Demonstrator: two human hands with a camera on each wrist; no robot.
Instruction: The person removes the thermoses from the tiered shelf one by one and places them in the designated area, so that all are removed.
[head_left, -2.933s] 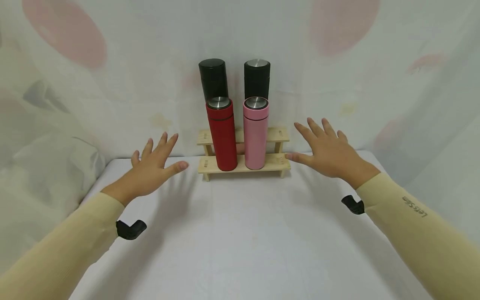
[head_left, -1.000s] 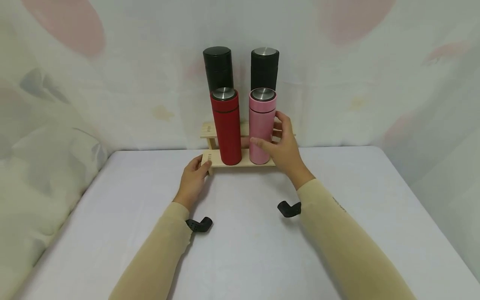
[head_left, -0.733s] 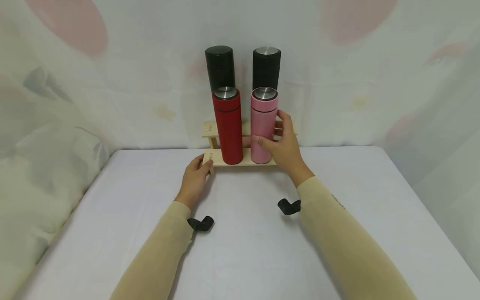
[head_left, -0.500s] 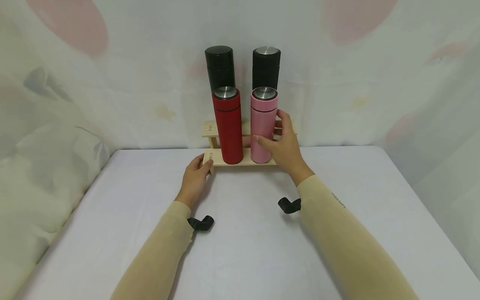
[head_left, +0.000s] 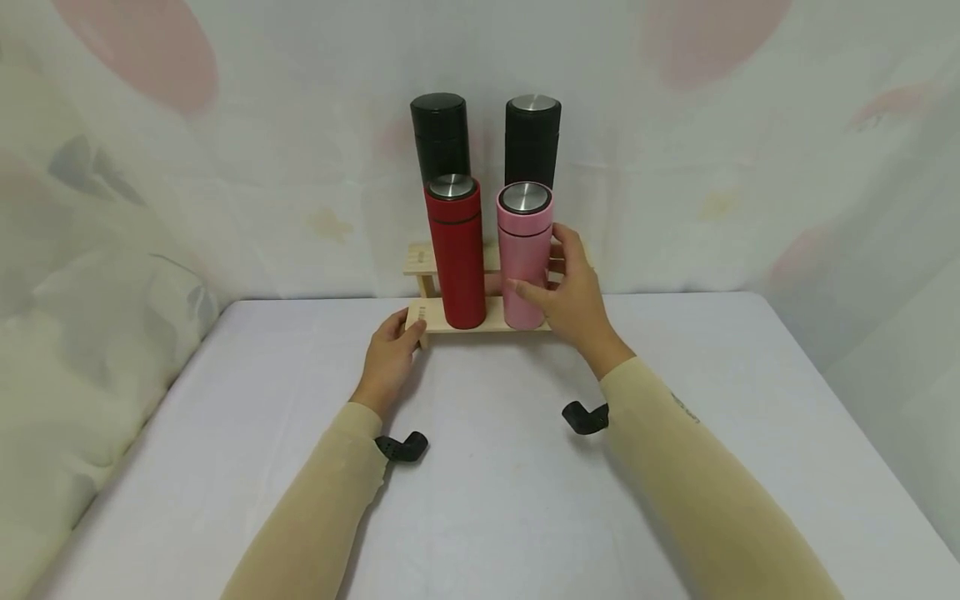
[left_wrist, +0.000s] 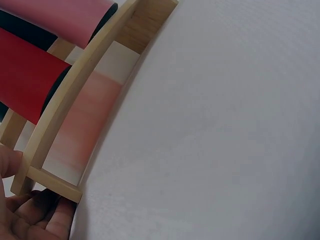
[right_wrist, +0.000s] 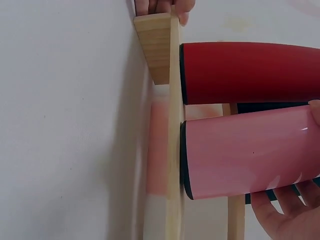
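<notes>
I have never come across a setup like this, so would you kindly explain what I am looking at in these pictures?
There is no machine here: a person is working with two bare hands. The wide picture comes from a camera worn on the head, looking forward and down; the two close-ups come from cameras on the left and right wrists. On the white table is a two-step wooden stand. A red bottle is on its lower step, with two black bottles behind, their bases hidden in the wide picture. The left hand grips the stand's left end. The right hand holds the pink bottle, which looks slightly tilted at the lower step.
</notes>
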